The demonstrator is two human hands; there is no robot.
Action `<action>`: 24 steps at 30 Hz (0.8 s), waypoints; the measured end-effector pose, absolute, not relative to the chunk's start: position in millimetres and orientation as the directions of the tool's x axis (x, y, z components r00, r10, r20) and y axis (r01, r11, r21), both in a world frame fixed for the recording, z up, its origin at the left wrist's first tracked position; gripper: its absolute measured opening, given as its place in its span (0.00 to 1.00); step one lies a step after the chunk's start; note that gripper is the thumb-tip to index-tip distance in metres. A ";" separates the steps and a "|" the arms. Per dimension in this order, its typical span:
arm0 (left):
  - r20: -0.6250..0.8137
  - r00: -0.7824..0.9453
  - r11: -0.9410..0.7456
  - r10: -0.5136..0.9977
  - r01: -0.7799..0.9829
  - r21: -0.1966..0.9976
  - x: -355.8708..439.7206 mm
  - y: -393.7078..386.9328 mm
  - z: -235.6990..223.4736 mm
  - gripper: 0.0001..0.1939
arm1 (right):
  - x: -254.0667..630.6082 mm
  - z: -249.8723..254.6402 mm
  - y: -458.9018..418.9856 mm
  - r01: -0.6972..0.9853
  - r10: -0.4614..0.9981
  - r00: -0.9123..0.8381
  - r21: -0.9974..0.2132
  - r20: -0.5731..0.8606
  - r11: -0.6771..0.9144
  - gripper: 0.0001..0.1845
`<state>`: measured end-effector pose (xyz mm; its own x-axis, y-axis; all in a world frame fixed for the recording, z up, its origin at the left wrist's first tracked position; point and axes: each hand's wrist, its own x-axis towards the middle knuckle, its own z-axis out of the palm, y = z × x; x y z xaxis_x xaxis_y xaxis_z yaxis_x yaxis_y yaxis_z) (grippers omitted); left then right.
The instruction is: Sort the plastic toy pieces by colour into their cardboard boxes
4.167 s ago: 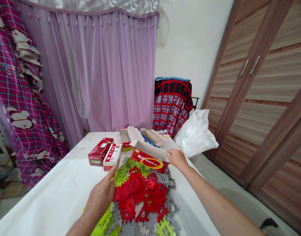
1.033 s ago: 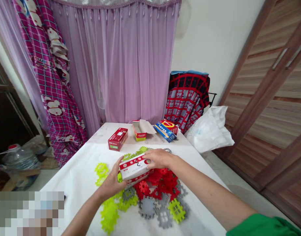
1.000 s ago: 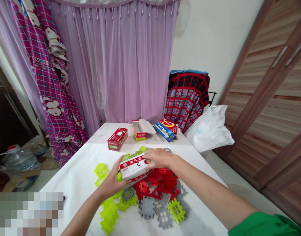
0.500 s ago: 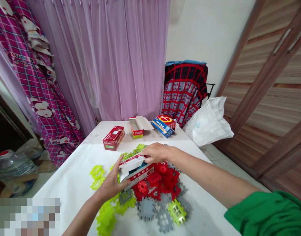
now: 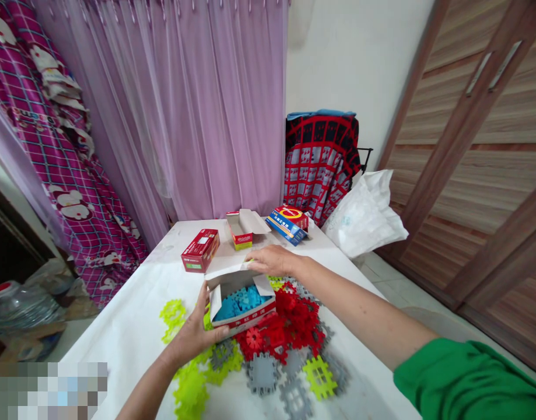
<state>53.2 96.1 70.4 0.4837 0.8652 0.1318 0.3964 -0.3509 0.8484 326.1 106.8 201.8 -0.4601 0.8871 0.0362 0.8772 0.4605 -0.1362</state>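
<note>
A small red-and-white cardboard box point(image 5: 253, 318) stands tilted over the heap of plastic pieces, with blue toy building pieces point(image 5: 242, 301) inside it. My left hand point(image 5: 202, 324) grips its left end, thumb along the front and fingers behind. At the back, my right hand point(image 5: 272, 260) pinches the raised lid point(image 5: 226, 269) of the box. Red interlocking pieces point(image 5: 289, 318) lie heaped beside and below the box. Yellow-green pieces point(image 5: 191, 385) spread to the left, and grey pieces point(image 5: 263, 373) lie in front.
Behind the box are a dark red carton point(image 5: 201, 251), an open carton point(image 5: 242, 239) and a blue box point(image 5: 285, 226) by a red one. A white plastic bag point(image 5: 362, 219) is at the table's right edge. The white table point(image 5: 119, 332) carries everything.
The lid of the box has swung up and back with my right hand, so the blue pieces inside now show. My left hand keeps its grip on the box end.
</note>
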 end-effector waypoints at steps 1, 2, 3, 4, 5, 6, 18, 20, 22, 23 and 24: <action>0.124 0.474 -0.333 0.872 0.387 0.860 50.6 96.5 69.7 0.61 | 329.5 200.7 107.1 0.878 0.894 -0.444 -0.175 0.054 0.446 0.19; 0.118 0.459 -0.315 0.880 0.379 0.870 47.7 97.2 69.5 0.59 | 333.8 198.9 107.4 0.874 0.900 -0.430 -0.214 0.076 0.436 0.20; 0.118 0.435 -0.299 0.893 0.376 0.877 44.5 98.2 69.8 0.56 | 339.0 196.3 107.5 0.868 0.904 -0.415 -0.253 0.100 0.427 0.20; 0.121 0.404 -0.286 0.907 0.378 0.880 41.5 99.1 70.9 0.53 | 344.8 192.9 107.0 0.863 0.910 -0.395 -0.290 0.127 0.415 0.21; 0.128 0.370 -0.277 0.920 0.382 0.882 38.9 99.7 72.9 0.49 | 350.8 188.7 105.8 0.858 0.918 -0.367 -0.324 0.152 0.398 0.21; 0.137 0.338 -0.269 0.931 0.385 0.883 37.1 99.8 75.6 0.47 | 356.6 183.7 103.8 0.855 0.926 -0.336 -0.356 0.172 0.377 0.21; 0.537 0.071 -0.385 0.840 0.776 0.500 64.7 79.4 113.8 0.25 | 355.4 141.8 78.7 0.859 0.960 0.043 -0.500 0.277 0.106 0.11; 0.525 0.115 -0.406 0.843 0.777 0.481 62.7 78.5 109.9 0.20 | 349.8 135.1 76.3 0.849 0.952 0.037 -0.512 0.303 0.130 0.14; 0.494 0.159 -0.416 0.855 0.779 0.469 61.2 78.6 104.9 0.19 | 342.0 127.4 70.4 0.825 0.940 -0.006 -0.530 0.342 0.198 0.13; 0.475 0.174 -0.414 0.863 0.782 0.465 61.2 79.3 102.6 0.20 | 336.7 124.3 66.3 0.819 0.935 -0.012 -0.533 0.354 0.213 0.12; 0.454 0.181 -0.405 0.872 0.788 0.464 62.0 80.2 100.7 0.23 | 330.3 122.5 61.6 0.824 0.937 -0.009 -0.527 0.350 0.205 0.14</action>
<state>62.0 80.2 100.7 0.1807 0.8723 0.4543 0.7878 -0.4050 0.4641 330.3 61.6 122.5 -0.0093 0.9367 0.3500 0.8245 0.2053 -0.5274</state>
